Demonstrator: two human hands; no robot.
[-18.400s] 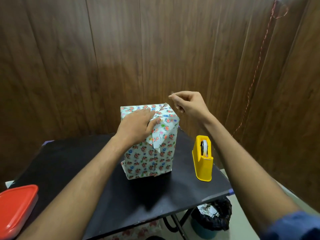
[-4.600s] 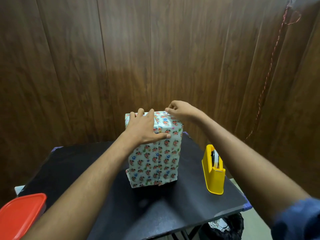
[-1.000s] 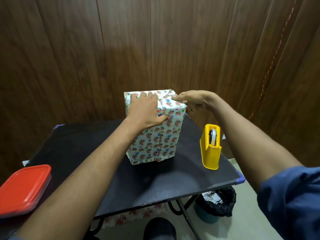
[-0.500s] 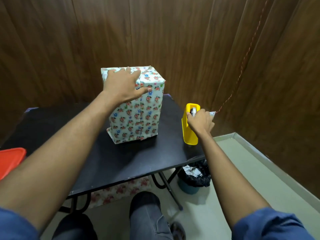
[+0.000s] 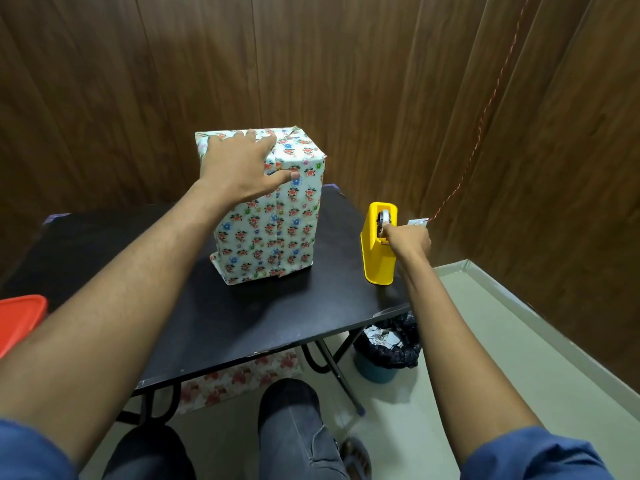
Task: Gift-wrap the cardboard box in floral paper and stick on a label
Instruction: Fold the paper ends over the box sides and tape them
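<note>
The box [image 5: 277, 230], covered in white floral paper, stands upright on the black table [image 5: 225, 317]. My left hand [image 5: 242, 168] lies spread over its top near edge, with the thumb pressing the front seam. To the right stands the yellow tape dispenser [image 5: 377, 258] near the table's right edge. My right hand [image 5: 407, 239] is at the dispenser's top, fingers pinched at the tape end by the roll. The tape itself is too small to make out.
A red lidded container [image 5: 19, 320] sits at the table's left edge. Under the table lie floral paper scraps [image 5: 239, 379] and a bin with a black bag [image 5: 388, 348]. A red string [image 5: 485, 109] hangs along the wooden wall, ending at a small white tag [image 5: 417, 222].
My right hand left the top of the box and dropped to the tape dispenser, where it now pinches at the roll. My left hand stays on the box.
</note>
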